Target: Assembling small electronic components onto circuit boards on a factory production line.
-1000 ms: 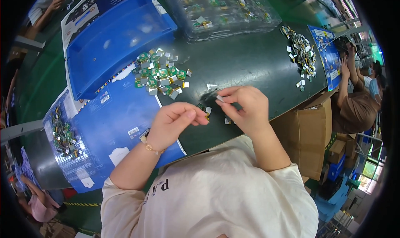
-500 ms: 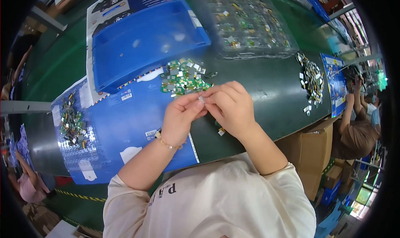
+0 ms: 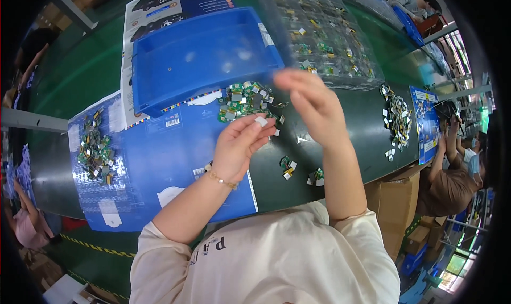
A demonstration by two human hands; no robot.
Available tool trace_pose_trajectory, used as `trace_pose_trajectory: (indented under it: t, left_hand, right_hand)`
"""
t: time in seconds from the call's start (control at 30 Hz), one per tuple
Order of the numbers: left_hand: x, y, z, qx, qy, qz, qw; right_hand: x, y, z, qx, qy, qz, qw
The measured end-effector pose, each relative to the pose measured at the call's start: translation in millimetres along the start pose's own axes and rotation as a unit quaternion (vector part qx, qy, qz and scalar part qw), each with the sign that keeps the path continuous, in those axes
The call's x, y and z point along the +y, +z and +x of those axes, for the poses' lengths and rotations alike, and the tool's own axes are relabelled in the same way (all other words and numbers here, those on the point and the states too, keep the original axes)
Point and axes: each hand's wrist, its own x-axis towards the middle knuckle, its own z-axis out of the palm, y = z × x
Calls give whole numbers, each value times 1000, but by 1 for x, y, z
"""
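Indoors — dark-green table (image 3: 380,155), cardboard box (image 3: 396,203) alongside, left grip (image 3: 233,147) pinching white piece (image 3: 261,121), right grip (image 3: 323,111) loosely spread

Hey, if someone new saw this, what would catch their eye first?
Probably the big blue tray, upper left of centre, with a heap of small green and silver parts below its right end. Mid-picture, the left hand pinches a small white piece; the right hand, partly blurred, appears by the lower left corner of the clear plastic trays.
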Motion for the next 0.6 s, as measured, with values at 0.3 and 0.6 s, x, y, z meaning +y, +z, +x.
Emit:
trace_pose_trajectory:
  t: [0.3, 0.6]
  left_hand:
    - [-18, 1, -13, -223, -102, 227, 943]
    - [-6, 0, -16, -306, -128, 161, 930]
  right_hand:
    - [-4, 25, 10, 44, 2, -261, 964]
    - [-37, 6, -90, -41, 185, 189, 964]
